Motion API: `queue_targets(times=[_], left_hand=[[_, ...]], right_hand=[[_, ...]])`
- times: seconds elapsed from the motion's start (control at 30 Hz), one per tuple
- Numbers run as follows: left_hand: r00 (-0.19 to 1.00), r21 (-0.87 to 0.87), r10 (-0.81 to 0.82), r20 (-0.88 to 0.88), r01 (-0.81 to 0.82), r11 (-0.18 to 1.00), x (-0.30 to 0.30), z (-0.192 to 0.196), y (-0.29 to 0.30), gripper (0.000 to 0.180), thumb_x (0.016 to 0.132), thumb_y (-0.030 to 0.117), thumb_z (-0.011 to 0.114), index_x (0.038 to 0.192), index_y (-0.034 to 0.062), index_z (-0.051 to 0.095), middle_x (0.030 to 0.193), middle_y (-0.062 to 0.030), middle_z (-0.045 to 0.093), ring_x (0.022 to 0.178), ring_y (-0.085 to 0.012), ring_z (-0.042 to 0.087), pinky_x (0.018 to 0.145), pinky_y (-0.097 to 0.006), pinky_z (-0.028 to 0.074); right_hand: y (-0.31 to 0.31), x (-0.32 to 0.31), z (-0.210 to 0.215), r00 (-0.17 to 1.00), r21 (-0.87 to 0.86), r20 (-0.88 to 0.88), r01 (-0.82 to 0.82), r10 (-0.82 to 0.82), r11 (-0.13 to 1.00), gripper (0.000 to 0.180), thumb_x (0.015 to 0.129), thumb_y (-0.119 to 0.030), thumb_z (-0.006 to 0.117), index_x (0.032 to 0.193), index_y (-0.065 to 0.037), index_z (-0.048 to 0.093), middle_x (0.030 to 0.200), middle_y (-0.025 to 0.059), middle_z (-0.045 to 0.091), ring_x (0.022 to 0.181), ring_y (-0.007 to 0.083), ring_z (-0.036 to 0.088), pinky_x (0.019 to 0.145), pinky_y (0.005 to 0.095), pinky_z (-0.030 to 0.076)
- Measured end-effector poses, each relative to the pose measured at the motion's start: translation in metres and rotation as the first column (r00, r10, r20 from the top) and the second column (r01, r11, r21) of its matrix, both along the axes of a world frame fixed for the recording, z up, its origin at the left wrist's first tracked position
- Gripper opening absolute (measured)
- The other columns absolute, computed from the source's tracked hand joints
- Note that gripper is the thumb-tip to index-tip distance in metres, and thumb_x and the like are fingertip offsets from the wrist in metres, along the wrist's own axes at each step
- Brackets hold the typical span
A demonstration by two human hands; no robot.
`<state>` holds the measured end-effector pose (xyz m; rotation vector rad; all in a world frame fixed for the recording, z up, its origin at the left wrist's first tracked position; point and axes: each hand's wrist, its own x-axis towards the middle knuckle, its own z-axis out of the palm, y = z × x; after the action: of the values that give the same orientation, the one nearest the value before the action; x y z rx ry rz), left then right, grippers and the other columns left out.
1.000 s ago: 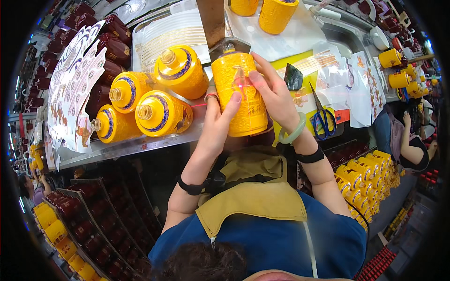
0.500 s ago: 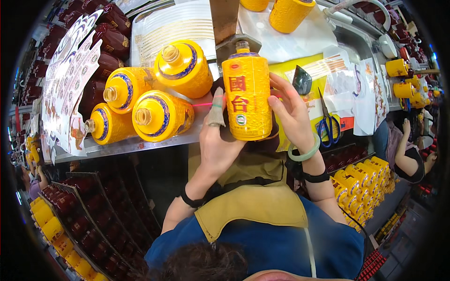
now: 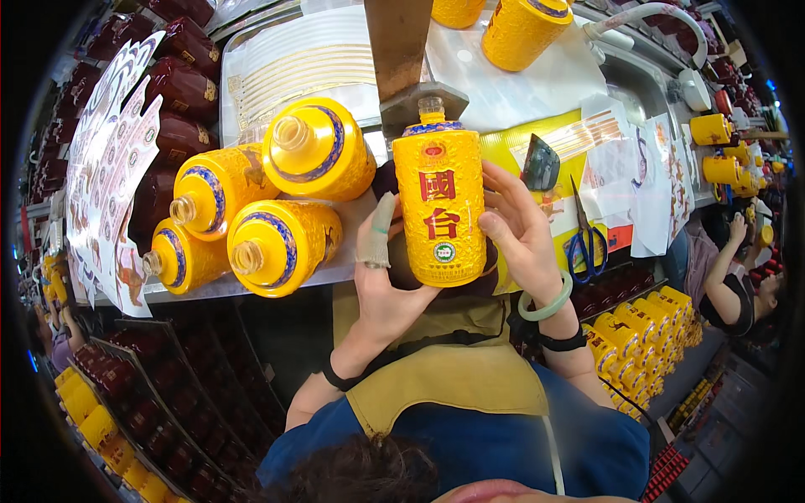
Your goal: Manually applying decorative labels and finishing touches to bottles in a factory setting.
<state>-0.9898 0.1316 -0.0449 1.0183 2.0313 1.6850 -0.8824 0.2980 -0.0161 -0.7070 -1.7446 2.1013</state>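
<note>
A yellow glass bottle [image 3: 440, 214] with large red characters, a blue patterned collar and a clear uncapped neck is between my hands, its neck pointing away from me. My left hand [image 3: 387, 289] holds it at the lower left, with the thumb by its base. A whitish cloth cover [image 3: 376, 243] wraps one left finger. My right hand [image 3: 521, 226] grips the right side, thumb in front and the other fingers partly hidden behind. Just at the neck stands a metal stop [image 3: 402, 107] under a brown upright post [image 3: 396, 46]; I cannot tell whether they touch.
Several yellow bottles [image 3: 319, 151] lie to the left, beside dark red bottles [image 3: 180, 88] and printed label sheets [image 3: 109, 168]. Gold-striped strips [image 3: 310, 71] lie behind. Blue-handled scissors [image 3: 585, 243] and a dark green shard-like piece [image 3: 541, 163] are right. A co-worker [image 3: 738, 277] sits far right.
The bottle's front has turned up more squarely toward me, and its base sits nearer to me in the picture. Both hands stay on it. The whole view has shifted slightly.
</note>
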Motion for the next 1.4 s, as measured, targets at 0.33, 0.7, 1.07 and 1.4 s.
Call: queue_targets(times=[0.33,0.7,1.07,1.4], left_hand=[[0.996,0.055,0.083,-0.041,-0.080,0.995,0.005,0.002,-0.004,0.095,0.062,0.010,0.094,0.144,-0.0048,0.046,0.132,-0.0169,0.059,0.116,-0.0289,0.063,0.100,-0.037,0.050],[0.991,-0.008,0.090,-0.098,-0.091,0.996,0.000,0.003,-0.002,0.094,0.058,0.013,0.096,0.139,-0.0047,0.052,0.120,-0.0138,0.064,0.103,-0.0283,0.063,0.090,-0.037,0.051],[0.994,-0.031,0.089,-0.055,-0.091,0.995,0.002,0.000,-0.006,0.095,0.057,0.011,0.095,0.140,-0.0044,0.052,0.124,-0.0142,0.063,0.108,-0.0290,0.061,0.094,-0.037,0.048],[1.000,-0.006,0.030,0.000,-0.030,1.000,0.000,-0.003,0.004,0.117,0.062,0.012,0.095,0.154,-0.0020,0.023,0.147,-0.0212,0.044,0.130,-0.0296,0.052,0.108,-0.041,0.044]], right_hand=[[0.008,-0.020,0.039,0.991,0.767,0.120,-0.130,0.059,0.629,0.045,0.083,-0.003,0.075,0.127,-0.005,0.064,0.134,0.0215,0.051,0.115,0.0342,0.060,0.093,0.0386,0.054],[0.007,-0.024,0.035,0.984,0.779,0.168,-0.166,0.053,0.605,0.046,0.080,-0.008,0.079,0.125,-0.010,0.066,0.133,0.0216,0.048,0.119,0.0366,0.056,0.092,0.0419,0.059],[0.009,-0.028,0.038,0.983,0.804,0.177,-0.169,0.042,0.570,0.043,0.080,-0.009,0.078,0.122,-0.008,0.067,0.129,0.0204,0.048,0.114,0.0356,0.060,0.091,0.0422,0.060],[0.022,-0.028,0.010,0.997,0.354,0.032,0.051,-0.067,0.934,0.052,0.093,-0.004,0.065,0.143,-0.003,0.049,0.136,0.0145,0.053,0.121,0.0252,0.057,0.096,0.0361,0.055]])
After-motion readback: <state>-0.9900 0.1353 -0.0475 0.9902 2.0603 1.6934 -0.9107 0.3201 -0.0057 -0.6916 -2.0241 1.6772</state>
